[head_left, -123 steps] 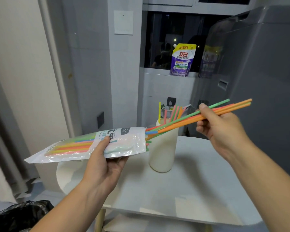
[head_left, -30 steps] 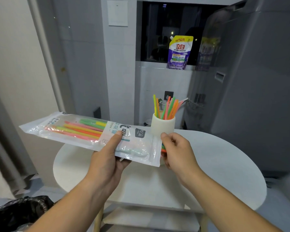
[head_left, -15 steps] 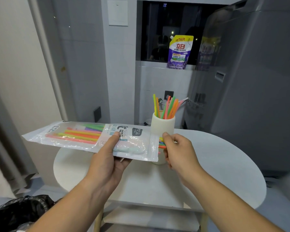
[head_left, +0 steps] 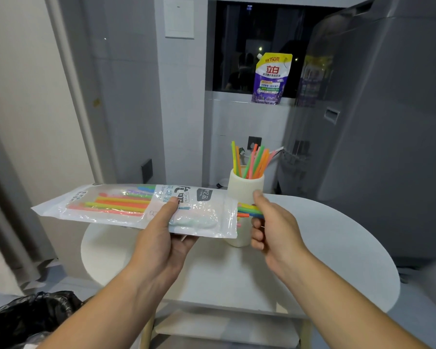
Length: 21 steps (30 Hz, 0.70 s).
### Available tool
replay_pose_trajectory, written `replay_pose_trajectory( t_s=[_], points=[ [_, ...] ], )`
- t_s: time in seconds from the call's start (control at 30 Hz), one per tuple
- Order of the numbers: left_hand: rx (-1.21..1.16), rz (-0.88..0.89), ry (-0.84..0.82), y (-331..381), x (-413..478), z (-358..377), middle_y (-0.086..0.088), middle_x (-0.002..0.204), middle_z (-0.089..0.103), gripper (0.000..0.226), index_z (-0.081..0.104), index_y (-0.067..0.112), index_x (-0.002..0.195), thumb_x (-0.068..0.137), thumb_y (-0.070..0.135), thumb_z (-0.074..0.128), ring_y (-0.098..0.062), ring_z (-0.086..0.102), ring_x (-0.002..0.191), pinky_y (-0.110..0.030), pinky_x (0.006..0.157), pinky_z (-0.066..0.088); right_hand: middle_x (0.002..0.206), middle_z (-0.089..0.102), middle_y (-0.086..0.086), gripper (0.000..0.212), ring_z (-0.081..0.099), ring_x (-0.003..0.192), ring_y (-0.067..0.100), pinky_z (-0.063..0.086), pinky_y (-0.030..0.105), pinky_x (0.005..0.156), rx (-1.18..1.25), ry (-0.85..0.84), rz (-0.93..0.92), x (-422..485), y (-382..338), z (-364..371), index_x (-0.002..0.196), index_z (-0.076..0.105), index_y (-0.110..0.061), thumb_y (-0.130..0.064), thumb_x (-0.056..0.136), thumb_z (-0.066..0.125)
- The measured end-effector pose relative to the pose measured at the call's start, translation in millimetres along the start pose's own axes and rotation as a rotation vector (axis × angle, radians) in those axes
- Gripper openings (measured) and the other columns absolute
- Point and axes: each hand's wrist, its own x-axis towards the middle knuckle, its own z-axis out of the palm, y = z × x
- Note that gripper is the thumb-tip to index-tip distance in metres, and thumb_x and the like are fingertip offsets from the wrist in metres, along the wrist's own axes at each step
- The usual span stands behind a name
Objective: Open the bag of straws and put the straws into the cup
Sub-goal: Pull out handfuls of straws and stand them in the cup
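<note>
The bag of straws (head_left: 136, 210) lies flat and nearly level in the air above the near left part of the round white desk (head_left: 337, 248), its long side running left to right and its open mouth facing right, just in front of the cup (head_left: 246, 190). The left hand (head_left: 165, 238) grips the bag from below near its middle, with the thumb pressed on the printed upper face and the fingers curled underneath. Through the clear part of the bag, straws in pink, orange, yellow, green and blue lie side by side toward the sealed left end. At the mouth a small bunch of straw ends (head_left: 247, 210) sticks out to the right, green, yellow and orange among them, and the right hand (head_left: 275, 227) is closed on these ends, pinching them between the thumb and the curled fingers just beside the lower half of the cup. The cup is a pale, upright cylinder standing on the desk behind the bag's mouth, and it already holds a loose spray of upright straws (head_left: 252, 159) in yellow, orange, green and pink that lean slightly apart above its rim. On the ledge by the dark window behind stands a purple and yellow pouch (head_left: 271, 79). A black bin liner (head_left: 28, 316) shows at the lower left, on the floor beside the desk.
</note>
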Motion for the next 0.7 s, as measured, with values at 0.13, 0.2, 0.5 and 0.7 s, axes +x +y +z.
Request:
replay_pose_trajectory(
  t_s=[0.13,0.2,0.5,0.7],
  points=[
    [-0.021,0.008,-0.015,2.0,0.4,-2.6,-0.006,0.11,0.079,0.026,0.066,0.014,0.122,0.097,0.015,0.064,-0.02,0.078,0.092,-0.039,0.074,0.065,0.049,0.033,-0.004,0.03,0.026,0.039,0.01,0.019,0.021,0.035,0.079,0.028,0.031,2.7,-6.7,0.3,0.075,0.046,-0.018,-0.027,0.091,0.069],
    [-0.037,0.014,-0.013,3.9,1.3,-3.6,-0.005,0.102,0.08,0.021,0.068,0.014,0.117,0.097,0.014,0.064,-0.019,0.078,0.088,-0.04,0.074,0.065,0.048,0.027,-0.006,0.032,0.023,0.037,0.008,0.017,0.02,0.034,0.282,0.045,0.084,4.2,-13.1,-2.5,0.072,0.044,-0.02,-0.026,0.091,0.068],
    [-0.056,-0.011,-0.024,-1.0,0.5,2.9,-0.006,0.099,0.08,0.017,0.068,0.013,0.113,0.097,0.015,0.063,-0.02,0.078,0.089,-0.042,0.081,0.062,0.052,0.044,-0.004,0.022,0.032,0.039,0.007,0.03,0.018,0.043,0.447,0.012,0.137,7.7,-7.8,18.9,0.085,0.064,-0.014,-0.034,0.087,0.073],
    [-0.082,-0.003,-0.014,2.8,4.4,-0.8,-0.005,0.098,0.081,0.017,0.068,0.014,0.114,0.097,0.013,0.063,-0.021,0.079,0.089,-0.043,0.079,0.064,0.064,0.056,0.001,0.018,0.045,0.043,0.007,0.041,0.018,0.043,0.293,0.095,0.011,12.3,-14.5,17.3,0.085,0.069,-0.008,-0.026,0.089,0.073]
  ],
)
